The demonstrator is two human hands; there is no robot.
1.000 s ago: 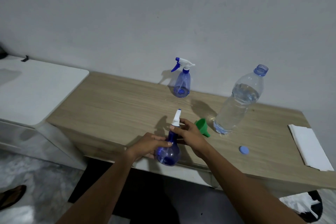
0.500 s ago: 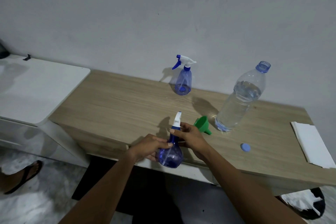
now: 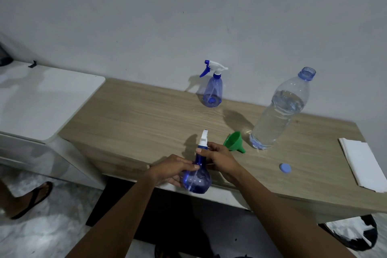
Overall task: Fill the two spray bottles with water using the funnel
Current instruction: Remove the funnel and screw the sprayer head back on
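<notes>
Little had shifted: our left hand (image 3: 174, 170) gripped the spray bottle (image 3: 196, 181), right hand (image 3: 219, 159) pinched it higher up. Twisting could tip it off the table (image 3: 146, 123).

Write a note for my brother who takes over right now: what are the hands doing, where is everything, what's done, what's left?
The left hand holds the near spray bottle by its round body at the front edge of the table; the right hand grips its neck under the sprayer head.
The far spray bottle stands by the wall, sprayer on. The green funnel lies on its side beside the upright water bottle; its blue cap lies on the table.
Done: water bottle uncapped.
Left: unscrew both sprayers, fit funnel, pour water into each.
</notes>
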